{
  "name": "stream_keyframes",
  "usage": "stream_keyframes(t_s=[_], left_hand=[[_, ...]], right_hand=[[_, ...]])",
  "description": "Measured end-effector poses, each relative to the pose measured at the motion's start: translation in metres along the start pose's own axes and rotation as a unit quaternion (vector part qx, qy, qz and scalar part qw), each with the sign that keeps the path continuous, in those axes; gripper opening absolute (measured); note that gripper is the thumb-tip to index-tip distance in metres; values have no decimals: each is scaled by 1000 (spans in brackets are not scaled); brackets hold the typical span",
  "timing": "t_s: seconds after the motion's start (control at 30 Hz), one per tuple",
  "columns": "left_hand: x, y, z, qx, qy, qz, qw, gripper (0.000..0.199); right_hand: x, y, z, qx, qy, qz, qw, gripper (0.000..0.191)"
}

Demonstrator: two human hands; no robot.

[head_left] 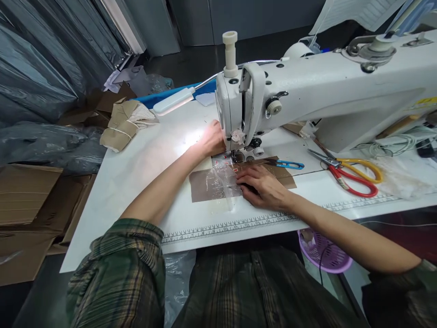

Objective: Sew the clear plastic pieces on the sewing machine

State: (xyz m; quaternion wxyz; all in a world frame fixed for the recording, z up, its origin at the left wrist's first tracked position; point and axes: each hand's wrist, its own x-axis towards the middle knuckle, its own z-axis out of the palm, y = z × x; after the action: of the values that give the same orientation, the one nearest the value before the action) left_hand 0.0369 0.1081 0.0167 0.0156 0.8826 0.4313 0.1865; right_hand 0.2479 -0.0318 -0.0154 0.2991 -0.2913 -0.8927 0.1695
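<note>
A white sewing machine [317, 86] stands over the table, its needle area above a clear plastic piece [223, 180] with small red marks. Brown sheets [203, 186] lie under the plastic and to its right. My left hand [214, 139] is beside the machine head, behind the plastic; its fingertips are partly hidden there. My right hand [261, 186] rests with bent fingers on the right edge of the plastic and brown sheet. Just behind my right hand lie small blue thread snips [289, 164].
Red-and-yellow-handled scissors [344, 171] lie on the right. A lit lamp [174, 101] hangs left of the machine head. A wrapped bundle [121, 127] sits at the table's back left. Cardboard boxes [30, 196] stand left, and a purple basket [329, 257] is below the front edge.
</note>
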Motion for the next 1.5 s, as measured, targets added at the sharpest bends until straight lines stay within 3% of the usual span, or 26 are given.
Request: stream_keyframes(t_s=[0.13, 0.23, 0.33, 0.5, 0.57, 0.67, 0.87, 1.03, 1.13, 1.2, 1.3, 1.4, 1.5], left_hand=[[-53, 36, -28, 126, 53, -76, 988, 20], [-101, 74, -38, 129, -25, -85, 988, 30], [-124, 86, -32, 123, -72, -56, 988, 37], [-110, 40, -20, 40, -116, 85, 989, 49], [-104, 22, -21, 16, -111, 105, 988, 51], [-106, 13, -23, -7, -89, 98, 991, 53], [-115, 31, -25, 43, -7, 49, 998, 36], [-116, 57, -29, -2, 95, -34, 995, 28], [-118, 69, -22, -45, 63, -31, 996, 27], [-120, 72, -15, -16, 25, -15, 999, 29], [-122, 71, -5, 50, -1, 1, 999, 32], [-123, 68, -5, 49, 20, -3, 999, 37], [-121, 69, -10, 31, 87, -4, 996, 43]], right_hand=[[-1, 1, -1, 42, 39, 13, 998, 41], [0, -4, 0, -8, 4, -1, 1000, 44], [6, -8, 0, -68, -44, 39, 996, 28], [26, -3, -11, -16, -39, 154, 987, 16], [30, -1, -17, 49, -38, 206, 977, 15], [32, 0, -21, 132, -26, 253, 958, 16], [33, -5, -16, 137, 25, 313, 940, 27], [35, -12, -8, 127, 35, 234, 963, 21], [32, -15, -1, 28, -10, 191, 981, 19], [30, -13, 2, -16, -20, 179, 983, 14], [30, -6, 0, 24, 1, 196, 980, 18], [32, 0, -6, 89, 24, 258, 962, 25], [33, 0, -7, 145, 34, 296, 944, 30]])
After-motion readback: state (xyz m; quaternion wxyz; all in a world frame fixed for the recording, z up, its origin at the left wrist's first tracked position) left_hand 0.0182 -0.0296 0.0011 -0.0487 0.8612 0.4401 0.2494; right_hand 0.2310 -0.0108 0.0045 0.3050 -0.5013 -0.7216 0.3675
